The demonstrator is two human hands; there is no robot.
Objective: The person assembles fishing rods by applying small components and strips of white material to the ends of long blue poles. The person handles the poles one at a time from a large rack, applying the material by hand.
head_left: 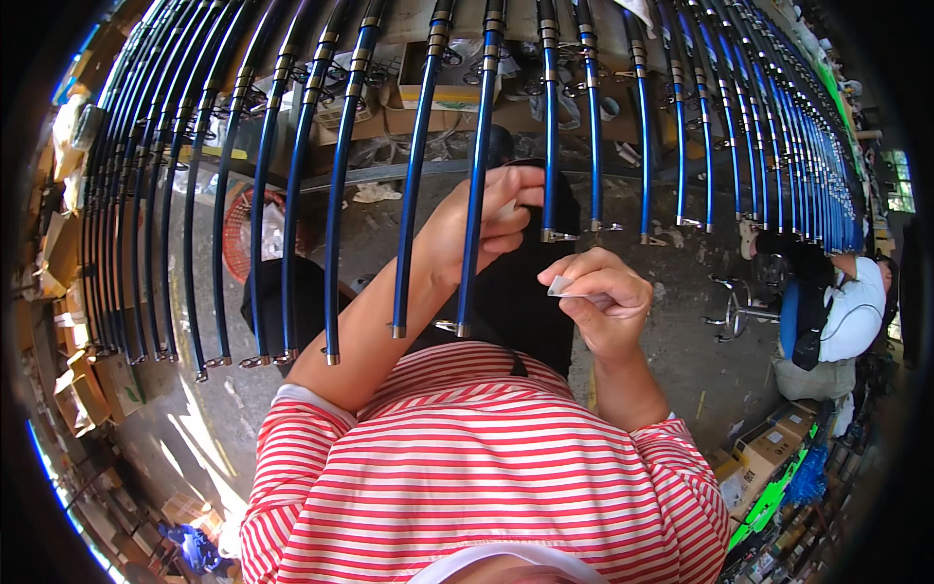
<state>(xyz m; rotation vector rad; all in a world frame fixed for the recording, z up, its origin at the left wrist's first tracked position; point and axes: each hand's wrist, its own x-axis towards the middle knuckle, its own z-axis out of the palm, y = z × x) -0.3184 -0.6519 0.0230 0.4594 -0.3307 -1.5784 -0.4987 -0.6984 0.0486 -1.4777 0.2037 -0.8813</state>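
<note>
A long row of blue and black fishing rods (416,185) hangs down before me, the metal-tipped ends toward my body. My left hand (491,219) is closed and raised behind one of these rods. Its curled fingertips reach the left side of another blue rod (551,161); whether they touch it I cannot tell. Something small and pale (506,208) shows among those fingers, too little to name. Lower and to the right, my right hand (605,292) pinches a small whitish piece of film or paper (564,287) between thumb and fingers, apart from the rod ends.
Beyond the rods is a workbench with an open cardboard box (449,92). A red plastic basket (251,234) stands on the floor at left. Another person (848,311) is at far right, near a metal-framed stool (735,310). Cartons (769,453) lie at lower right.
</note>
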